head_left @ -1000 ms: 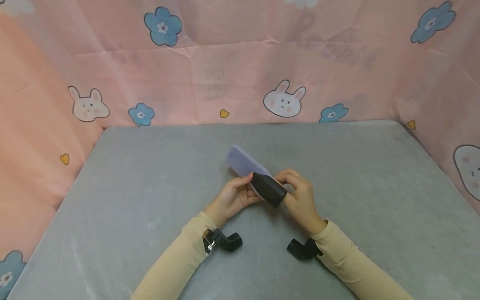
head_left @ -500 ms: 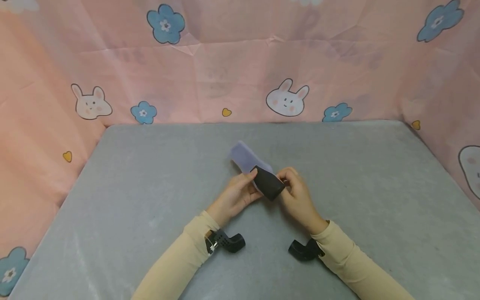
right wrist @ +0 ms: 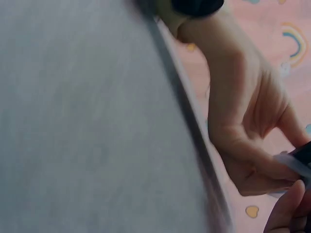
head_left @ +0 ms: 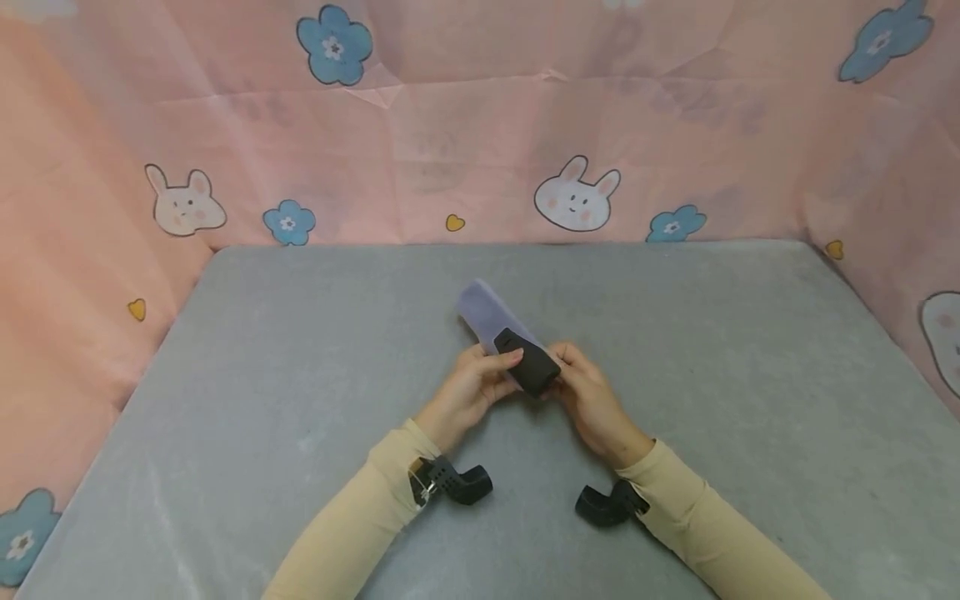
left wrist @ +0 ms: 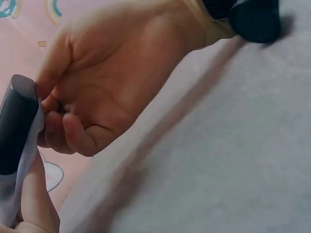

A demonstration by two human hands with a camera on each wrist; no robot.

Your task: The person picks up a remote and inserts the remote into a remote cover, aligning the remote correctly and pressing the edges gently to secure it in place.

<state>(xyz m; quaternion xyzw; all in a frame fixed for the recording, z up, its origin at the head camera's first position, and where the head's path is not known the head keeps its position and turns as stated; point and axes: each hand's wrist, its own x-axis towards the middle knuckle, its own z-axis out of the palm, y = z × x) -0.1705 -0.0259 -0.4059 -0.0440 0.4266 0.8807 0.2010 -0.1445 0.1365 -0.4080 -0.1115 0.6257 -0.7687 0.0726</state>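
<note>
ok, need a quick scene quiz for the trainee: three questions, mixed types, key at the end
1. Short answer: in the head view, which hand's thumb lies across the black object?

2. True or false: the black object lies on the grey tabletop, untouched.

3. Multiple choice: what colour is the strip that juts out past the black object's far end?
A) yellow
B) lavender
C) green

Key:
1. The left hand.
2. False.
3. B.
</note>
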